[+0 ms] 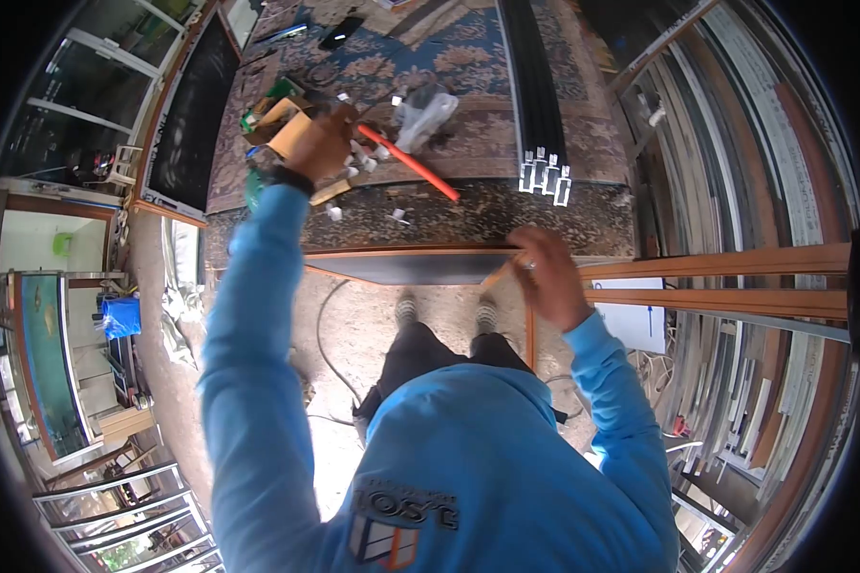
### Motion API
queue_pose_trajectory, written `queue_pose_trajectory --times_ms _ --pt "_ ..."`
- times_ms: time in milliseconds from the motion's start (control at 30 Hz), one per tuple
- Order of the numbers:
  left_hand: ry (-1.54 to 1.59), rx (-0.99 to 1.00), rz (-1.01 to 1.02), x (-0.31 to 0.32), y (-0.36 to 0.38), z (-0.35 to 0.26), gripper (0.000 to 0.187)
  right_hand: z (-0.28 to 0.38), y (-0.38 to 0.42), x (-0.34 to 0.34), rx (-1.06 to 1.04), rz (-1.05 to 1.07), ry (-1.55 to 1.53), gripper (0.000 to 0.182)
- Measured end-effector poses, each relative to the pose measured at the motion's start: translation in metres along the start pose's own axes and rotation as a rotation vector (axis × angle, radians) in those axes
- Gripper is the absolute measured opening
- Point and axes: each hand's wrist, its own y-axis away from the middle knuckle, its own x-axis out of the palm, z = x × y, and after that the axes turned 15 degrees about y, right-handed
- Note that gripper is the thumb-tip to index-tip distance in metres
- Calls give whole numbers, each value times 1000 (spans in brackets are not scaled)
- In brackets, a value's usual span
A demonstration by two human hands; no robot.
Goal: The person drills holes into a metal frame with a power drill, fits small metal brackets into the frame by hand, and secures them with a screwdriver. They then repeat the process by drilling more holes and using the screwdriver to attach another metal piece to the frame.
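— What are your two hands doing?

— My left hand (323, 143) is stretched far out over the carpeted bench (468, 57), fingers curled down among the small white plastic pieces (361, 158). Whether it has actually closed on one I cannot tell; the back of the hand hides the fingertips. My right hand (545, 272) is nearer, on the right, pinched shut on the corner of the brown frame (506, 258) where the dark panel (411, 267) meets the side rail.

— How many things lie by the left hand?

— One orange rod (409, 162), slanting from just beside my fingers down to the right. One clear plastic bag (425, 115) just beyond it. The white pieces are scattered; I count about six, though some are too small to be sure of. One cardboard box (282, 119) sits on the left of the hand, with something green beside it.

— And further along?

— A bundle of black profiles (535, 86) runs away from me, its white cut ends facing me; four ends show. Two long brown rails (736, 277) reach off to the right from my right hand.

— Anything you can read?

— Only the print on my blue shirt (406, 501), upside down from here, which seems to read "1O5'2" above a small window emblem. There is lettering on the edge of the big black panel (196, 105) at far left, too small to read.
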Motion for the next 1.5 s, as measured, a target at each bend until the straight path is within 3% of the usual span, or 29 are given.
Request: queue_pose_trajectory --times_ms 67,133,200,267,333,400,467,533,600,633,700,733,767,833,867,900,933,1033,1100,1133,1167,1200,1233,1300,1333,1367,1433,1467,1500 --pt "-72 5 -39 46 -4 95 29 55 -27 16 -50 132 -22 52" --pt "-30 -284 -70 69 -8 123 30 95 -56 48 -75 193 8 58" --pt "8 -239 -69 85 -22 158 33 120 -82 99 -125 214 83 61" --pt "114 20 -156 50 -14 131 33 143 -103 127 -132 271 183 54" --pt "343 109 -376 3 6 114 32 158 -118 137 -79 479 293 48" --pt "674 117 -543 -68 72 83 31 163 -125 145 -67 425 309 44" --pt "801 -14 -690 -116 155 80 30 158 -120 147 -52 375 272 45" --pt "817 -217 -871 -111 239 121 32 161 -123 140 -59 416 269 48" --pt "668 -430 -956 -73 325 171 30 173 -126 121 -80 435 272 48" --pt "687 -622 -931 -42 373 197 33 184 -129 102 -63 351 265 46" --pt "711 -969 -844 15 446 212 45 197 -145 35 50 464 260 39" --pt "718 -1119 -790 40 473 212 52 196 -148 4 -6 274 176 31" --pt "699 -1173 -709 85 503 231 62 184 -150 -38 63 367 126 29" --pt "650 -1285 -585 125 533 229 79 125 -121 -116 174 153 174 46" --pt "617 -1339 -539 132 532 217 86 117 -117 -160 192 3 124 26" --pt "628 -1453 -539 148 538 222 100 44 -96 -208 36 -90 210 28" --pt "664 -1430 -651 156 544 234 105 42 -90 -258 273 -93 141 37" --pt "964 -1278 -1004 144 532 261 111 -108 -33 -374 503 -194 -26 68" --pt "1447 -986 -1009 70 505 248 91 -156 19 -368 526 -382 -233 71" --pt "1425 -812 -1028 23 499 237 77 -166 44 -353 547 -491 -305 72" --pt "1408 -629 -1043 -25 491 225 64 -169 70 -314 528 -567 -471 72" --pt "1396 -447 -1050 -73 484 213 54 -122 64 -287 800 -556 -695 75" --pt "983 -496 -1098 -133 479 182 46 -83 65 -244 762 -579 -891 77" --pt "744 -413 -1069 -263 496 200 55 -87 117 -154 854 -521 -1022 74" --pt "547 -376 -1094 -334 483 165 72 -96 149 -103 931 -542 -1121 71" --pt "547 -236 -1131 -366 443 56 81 -86 170 -56 980 -480 -1139 71" --pt "264 -267 -1190 -434 405 -50 82 -61 212 37 1073 -350 -1174 78" --pt "12 -119 -1119 -434 376 -111 81 -51 211 66 1137 -224 -1087 82" --pt "8 -59 -968 -421 355 -152 71 -42 211 95 1187 -92 -1000 87"
